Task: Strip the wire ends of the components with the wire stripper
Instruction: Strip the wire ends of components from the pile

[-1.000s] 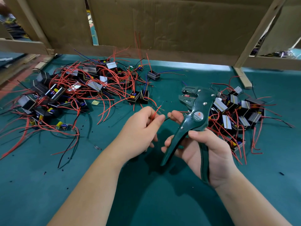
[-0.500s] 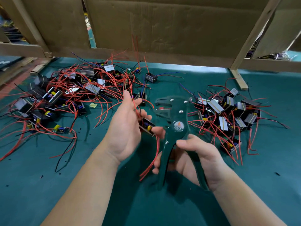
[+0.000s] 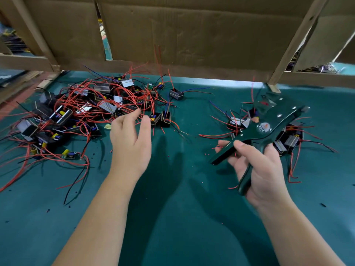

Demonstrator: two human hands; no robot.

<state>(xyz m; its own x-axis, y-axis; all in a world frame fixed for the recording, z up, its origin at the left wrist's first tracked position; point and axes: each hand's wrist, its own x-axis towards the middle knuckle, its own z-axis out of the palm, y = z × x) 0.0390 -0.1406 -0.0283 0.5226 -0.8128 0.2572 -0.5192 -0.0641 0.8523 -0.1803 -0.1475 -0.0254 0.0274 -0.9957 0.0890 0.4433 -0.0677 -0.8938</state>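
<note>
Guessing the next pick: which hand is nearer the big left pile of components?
Left. The left hand, fingers open, is at the right edge of the pile; the right hand grips the wire stripper well off to its right.

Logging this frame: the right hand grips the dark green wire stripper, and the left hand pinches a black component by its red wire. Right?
Not quite. The head view shows the left hand empty, fingers spread, reaching toward the left pile of black components with red wires. The right hand does grip the dark green wire stripper.
</note>
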